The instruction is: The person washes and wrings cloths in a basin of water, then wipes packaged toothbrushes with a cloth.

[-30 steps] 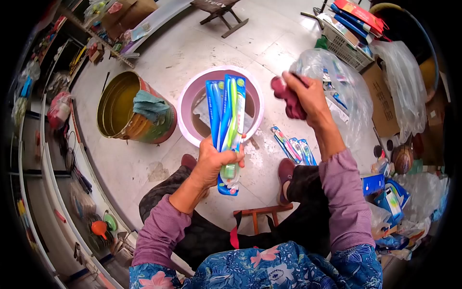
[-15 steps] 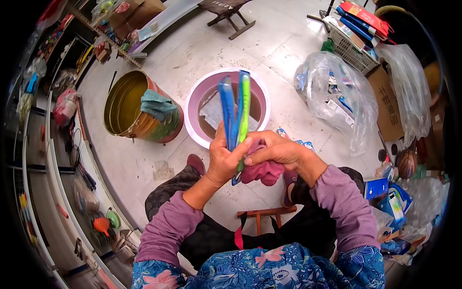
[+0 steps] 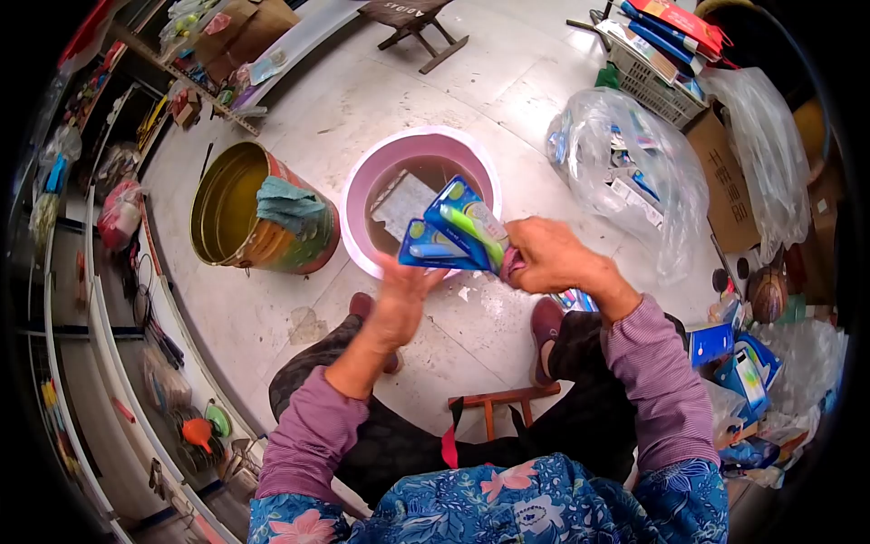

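Note:
My right hand [image 3: 557, 258] is closed on the near ends of two blue-carded blister packs, fanned out over the basin. One pack [image 3: 471, 219] shows a bright green shape, the other [image 3: 439, 247] a light blue one; they look like toothbrush packs. A bit of pink cloth [image 3: 514, 263] shows in the same grip. My left hand [image 3: 401, 299] is blurred, fingers stretched out, just below and left of the packs; whether it touches them I cannot tell. Underneath stands a pink basin [image 3: 364, 172] of murky water, with a pale flat piece [image 3: 401, 205] in it.
Left of the basin stands a rusty metal bucket [image 3: 294, 243] with a teal cloth [image 3: 290, 204] on its rim. A clear plastic bag [image 3: 666, 181] of packs lies right. Shelves [image 3: 136, 363] line the left; blue boxes [image 3: 711, 346] and bags crowd the right. A wooden stool [image 3: 503, 397] is between my legs.
The packs have gone from my left hand to my right and turned from edge-on to face up. My left hand has let go and dropped slightly left. The pink cloth is now mostly hidden.

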`<act>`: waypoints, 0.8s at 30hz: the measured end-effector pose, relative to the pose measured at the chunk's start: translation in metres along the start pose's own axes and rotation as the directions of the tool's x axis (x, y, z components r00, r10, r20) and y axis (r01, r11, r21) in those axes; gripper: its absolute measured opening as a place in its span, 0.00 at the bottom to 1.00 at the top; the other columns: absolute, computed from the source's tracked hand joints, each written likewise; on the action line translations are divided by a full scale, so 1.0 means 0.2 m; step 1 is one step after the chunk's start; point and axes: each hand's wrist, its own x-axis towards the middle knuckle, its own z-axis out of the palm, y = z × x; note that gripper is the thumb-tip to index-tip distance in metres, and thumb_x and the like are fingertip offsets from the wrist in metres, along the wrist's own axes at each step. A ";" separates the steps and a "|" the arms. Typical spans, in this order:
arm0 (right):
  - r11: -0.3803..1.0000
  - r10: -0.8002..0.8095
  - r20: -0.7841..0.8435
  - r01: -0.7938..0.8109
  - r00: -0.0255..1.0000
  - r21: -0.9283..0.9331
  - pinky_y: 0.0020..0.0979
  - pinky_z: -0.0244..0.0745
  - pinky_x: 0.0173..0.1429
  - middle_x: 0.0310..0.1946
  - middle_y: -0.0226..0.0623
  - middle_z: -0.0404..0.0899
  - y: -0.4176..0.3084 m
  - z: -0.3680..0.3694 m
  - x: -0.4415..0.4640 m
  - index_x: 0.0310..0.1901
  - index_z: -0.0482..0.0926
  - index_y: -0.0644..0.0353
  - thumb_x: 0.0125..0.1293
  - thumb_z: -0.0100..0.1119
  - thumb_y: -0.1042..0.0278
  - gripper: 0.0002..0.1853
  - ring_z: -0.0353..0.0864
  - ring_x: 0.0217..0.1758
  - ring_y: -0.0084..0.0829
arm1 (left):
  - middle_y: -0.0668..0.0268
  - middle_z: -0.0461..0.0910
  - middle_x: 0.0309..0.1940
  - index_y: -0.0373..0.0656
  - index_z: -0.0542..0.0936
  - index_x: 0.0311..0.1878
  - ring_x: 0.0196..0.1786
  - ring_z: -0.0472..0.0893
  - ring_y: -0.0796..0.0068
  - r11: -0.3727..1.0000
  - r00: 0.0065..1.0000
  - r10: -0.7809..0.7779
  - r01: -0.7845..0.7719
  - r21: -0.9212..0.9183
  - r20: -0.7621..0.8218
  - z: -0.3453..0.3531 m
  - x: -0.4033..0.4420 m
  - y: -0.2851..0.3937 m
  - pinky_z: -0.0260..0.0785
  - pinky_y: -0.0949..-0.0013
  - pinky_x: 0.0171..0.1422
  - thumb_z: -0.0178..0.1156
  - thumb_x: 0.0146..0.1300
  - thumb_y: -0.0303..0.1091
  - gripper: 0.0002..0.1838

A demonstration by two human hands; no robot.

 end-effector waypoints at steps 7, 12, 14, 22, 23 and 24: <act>0.887 -0.036 0.150 0.101 0.988 -0.451 0.40 0.74 0.37 0.29 0.41 0.79 0.04 0.06 -0.05 0.30 0.80 0.58 0.44 0.62 0.68 0.09 0.81 0.34 0.42 | 0.53 0.67 0.64 0.40 0.62 0.69 0.61 0.71 0.64 0.819 0.833 -0.546 0.507 0.270 0.092 -0.10 0.07 0.14 0.69 0.62 0.57 0.51 0.60 0.67 0.45; 0.849 -0.154 0.249 0.257 0.956 -0.462 0.36 0.72 0.40 0.28 0.35 0.80 -0.09 0.15 -0.07 0.27 0.81 0.55 0.45 0.63 0.68 0.05 0.82 0.35 0.37 | 0.61 0.76 0.51 0.34 0.64 0.64 0.46 0.80 0.71 0.508 0.499 -0.860 0.820 0.264 0.106 -0.06 0.08 0.02 0.76 0.72 0.43 0.66 0.57 0.45 0.37; 0.799 -0.275 0.129 0.301 0.953 -0.520 0.31 0.73 0.37 0.27 0.34 0.83 -0.09 0.15 -0.08 0.26 0.84 0.53 0.46 0.63 0.70 0.04 0.84 0.37 0.30 | 0.55 0.72 0.55 0.34 0.62 0.65 0.52 0.77 0.65 0.472 0.442 -0.881 0.853 0.225 0.170 -0.04 0.04 -0.05 0.76 0.64 0.48 0.66 0.57 0.43 0.38; 0.773 -0.419 -0.136 0.273 0.898 -0.573 0.33 0.71 0.39 0.26 0.28 0.79 -0.02 0.16 -0.02 0.23 0.82 0.53 0.46 0.62 0.68 0.02 0.81 0.35 0.32 | 0.50 0.71 0.56 0.33 0.63 0.63 0.54 0.77 0.57 0.622 0.615 -0.780 0.782 0.043 0.117 0.05 -0.05 -0.14 0.76 0.56 0.51 0.56 0.45 0.22 0.36; 0.791 -0.424 -0.173 0.270 0.889 -0.549 0.34 0.71 0.39 0.27 0.28 0.78 -0.02 0.13 -0.01 0.23 0.82 0.54 0.46 0.63 0.68 0.02 0.80 0.35 0.32 | 0.50 0.72 0.54 0.33 0.64 0.62 0.52 0.77 0.58 0.691 0.687 -0.722 0.723 0.030 0.082 0.04 -0.05 -0.15 0.77 0.57 0.50 0.56 0.44 0.22 0.36; 0.809 -0.429 -0.192 0.281 0.883 -0.517 0.34 0.72 0.40 0.30 0.30 0.78 -0.01 0.11 0.00 0.26 0.82 0.54 0.44 0.64 0.68 0.05 0.80 0.35 0.33 | 0.51 0.74 0.49 0.35 0.64 0.61 0.43 0.77 0.64 0.712 0.713 -0.699 0.701 -0.037 0.050 0.03 -0.05 -0.15 0.75 0.61 0.44 0.55 0.42 0.21 0.36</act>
